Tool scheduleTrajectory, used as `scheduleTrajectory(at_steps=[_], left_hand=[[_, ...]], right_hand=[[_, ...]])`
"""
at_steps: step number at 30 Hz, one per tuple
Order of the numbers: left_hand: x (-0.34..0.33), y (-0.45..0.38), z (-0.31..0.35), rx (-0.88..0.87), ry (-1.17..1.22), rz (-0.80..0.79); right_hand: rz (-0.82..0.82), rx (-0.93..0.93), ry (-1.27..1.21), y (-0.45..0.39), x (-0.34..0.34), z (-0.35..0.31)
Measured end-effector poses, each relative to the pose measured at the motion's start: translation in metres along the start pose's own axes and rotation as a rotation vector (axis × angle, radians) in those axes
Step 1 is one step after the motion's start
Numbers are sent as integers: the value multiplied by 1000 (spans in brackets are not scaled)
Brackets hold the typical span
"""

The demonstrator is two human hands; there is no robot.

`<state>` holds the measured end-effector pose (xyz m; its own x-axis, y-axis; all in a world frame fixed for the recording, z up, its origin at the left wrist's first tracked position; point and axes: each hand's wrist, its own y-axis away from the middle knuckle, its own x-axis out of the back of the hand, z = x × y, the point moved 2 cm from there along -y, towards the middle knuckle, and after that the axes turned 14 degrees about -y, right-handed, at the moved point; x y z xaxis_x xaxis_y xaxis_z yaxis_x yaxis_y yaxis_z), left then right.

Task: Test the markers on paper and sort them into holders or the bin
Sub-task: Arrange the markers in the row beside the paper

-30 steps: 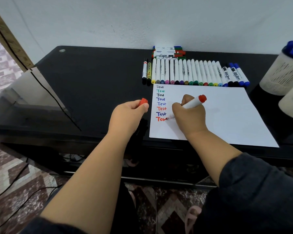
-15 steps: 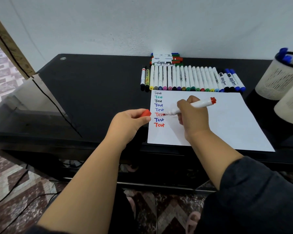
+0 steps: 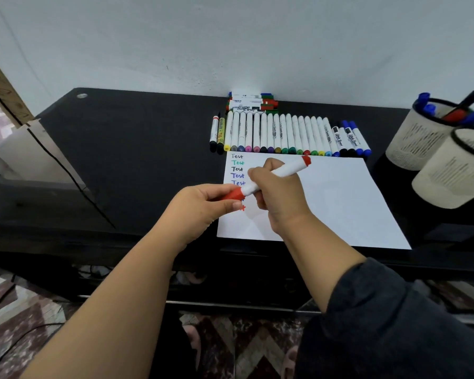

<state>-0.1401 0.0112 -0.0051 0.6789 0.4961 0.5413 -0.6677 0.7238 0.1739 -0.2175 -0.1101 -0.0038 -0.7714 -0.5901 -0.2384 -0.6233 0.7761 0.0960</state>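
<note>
White marker (image 3: 278, 176) with red end, tilted over paper (image 3: 337, 203) at centre. Right hand (image 3: 278, 198) fingers clamped round barrel; left hand (image 3: 200, 206) fingers pinching red cap (image 3: 232, 194) against tip. Row of markers (image 3: 290, 135) at 12 o'clock; holders (image 3: 422, 138) at 2 o'clock on tabletop (image 3: 134, 149).

red cap (image 3: 231, 195), white marker (image 3: 281, 171), black table (image 3: 137, 149).

Plain pale grey-white wall (image 3: 230, 36) at 12 o'clock, glossy black desk (image 3: 126, 149) across the middle, patterned maroon-and-white tiled floor (image 3: 19, 318) at 7 o'clock, daylight at 9 o'clock.
</note>
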Motion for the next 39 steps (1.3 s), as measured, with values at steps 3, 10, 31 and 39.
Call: scheduleTrajectory(at_steps=[3,10,31,39], left_hand=[[0,0,0,15,47,54],[-2,3,6,8,42,118],[-8,-2,11,38,-166,154],[-2,10,27,43,-212,157]], right_hand=[[-27,-3,-34,2,-2,-3],[74,-83,-113,3,-7,-4],[124,-230,-116,-2,-12,4],[108,-96,-252,15,4,-18]])
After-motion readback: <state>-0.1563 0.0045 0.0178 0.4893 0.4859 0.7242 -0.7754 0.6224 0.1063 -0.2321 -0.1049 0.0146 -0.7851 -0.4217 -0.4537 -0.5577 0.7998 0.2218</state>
